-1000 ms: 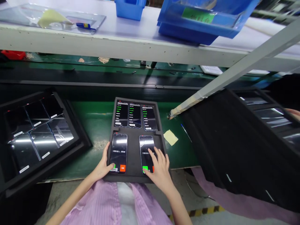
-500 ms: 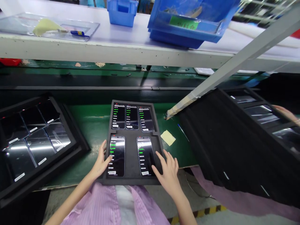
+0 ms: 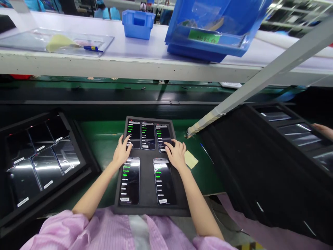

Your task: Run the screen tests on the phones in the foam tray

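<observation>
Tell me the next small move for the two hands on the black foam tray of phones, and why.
Probably tap the back-row screens: the left hand rests fingertips on the back-left phone and the right hand on the back-right phone in the black foam tray, both showing lit menus. The middle phone lies untouched.

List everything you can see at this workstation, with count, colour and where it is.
foam tray: one, black, centre of the green bench
phones: five, lit dark screens, three in the tray's far row, two in its near row
left tray: one, black, holds six dark phones
right trays: a stack, black, tilted
yellow note: one, on the bench right of the foam tray
blue bins: two, on the white shelf
clear sleeve: one, shelf's left end
another person's hand: one, far right edge
left hand: fingers on the far-left phone
right hand: fingers on the far-right phone
</observation>
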Motion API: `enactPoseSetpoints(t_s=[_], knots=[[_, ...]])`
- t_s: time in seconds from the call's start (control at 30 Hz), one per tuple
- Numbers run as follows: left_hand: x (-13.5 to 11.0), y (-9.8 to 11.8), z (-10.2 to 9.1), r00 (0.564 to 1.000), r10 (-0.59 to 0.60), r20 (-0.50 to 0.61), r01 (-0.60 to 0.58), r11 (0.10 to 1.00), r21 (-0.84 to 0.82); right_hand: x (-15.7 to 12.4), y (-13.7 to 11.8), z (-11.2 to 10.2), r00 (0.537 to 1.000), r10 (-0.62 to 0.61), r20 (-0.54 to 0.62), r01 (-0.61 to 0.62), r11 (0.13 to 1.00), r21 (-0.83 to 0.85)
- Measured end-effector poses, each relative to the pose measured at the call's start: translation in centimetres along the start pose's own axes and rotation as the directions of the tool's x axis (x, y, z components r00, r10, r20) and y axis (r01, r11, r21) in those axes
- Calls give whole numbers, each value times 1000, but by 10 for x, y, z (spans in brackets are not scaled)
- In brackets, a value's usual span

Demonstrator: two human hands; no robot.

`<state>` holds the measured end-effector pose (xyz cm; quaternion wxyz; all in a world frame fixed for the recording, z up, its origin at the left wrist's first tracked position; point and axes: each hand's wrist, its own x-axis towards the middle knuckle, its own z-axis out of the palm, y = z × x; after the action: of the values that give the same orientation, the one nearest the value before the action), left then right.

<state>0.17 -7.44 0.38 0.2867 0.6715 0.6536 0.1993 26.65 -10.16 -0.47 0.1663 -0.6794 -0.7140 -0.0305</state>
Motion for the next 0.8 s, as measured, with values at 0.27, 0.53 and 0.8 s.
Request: enactPoseSetpoints(t_s=[0.27, 0.53, 0.8], knots=[[-1, -3, 1, 999, -38, -32, 37, 998, -51, -1, 3, 6, 1000, -2, 28, 3, 1000, -21], [4, -2, 4, 999, 23, -35, -21, 999, 40, 13, -34, 7, 990, -118, 79, 121, 992, -33], [1, -2, -1, 1000, 19, -18, -19, 999, 42, 22, -50, 10, 985, -150, 86, 153, 988, -31]])
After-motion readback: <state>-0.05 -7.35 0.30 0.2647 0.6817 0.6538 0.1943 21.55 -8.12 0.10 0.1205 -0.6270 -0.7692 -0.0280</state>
